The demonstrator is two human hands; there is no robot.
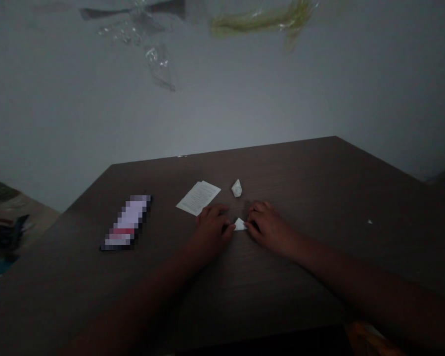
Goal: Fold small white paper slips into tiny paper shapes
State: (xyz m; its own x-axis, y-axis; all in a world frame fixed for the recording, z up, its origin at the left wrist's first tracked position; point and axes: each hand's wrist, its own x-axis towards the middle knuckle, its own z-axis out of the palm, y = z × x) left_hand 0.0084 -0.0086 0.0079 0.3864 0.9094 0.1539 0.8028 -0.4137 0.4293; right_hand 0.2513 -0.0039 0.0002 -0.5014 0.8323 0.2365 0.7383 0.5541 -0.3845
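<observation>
A small white piece of folded paper (240, 224), roughly triangular, lies on the dark table between my two hands. My left hand (214, 226) pinches its left corner with the thumb and fingers. At the right corner, my right hand (266, 223) grips it the same way, fingers curled. Just beyond my hands sits a small folded paper shape (237, 188), pale and pointed at the top. Printed paper sheets (199, 197) lie flat past my left hand, their near corner close to its fingers.
A phone (128, 222) with a blurred, lit screen rests on the table (300, 183) at the left. One tiny white scrap (370, 222) lies far right. Behind the table rises a pale wall (244, 99) with clear plastic (161, 64) and a yellow wrapped item (259, 22) on it.
</observation>
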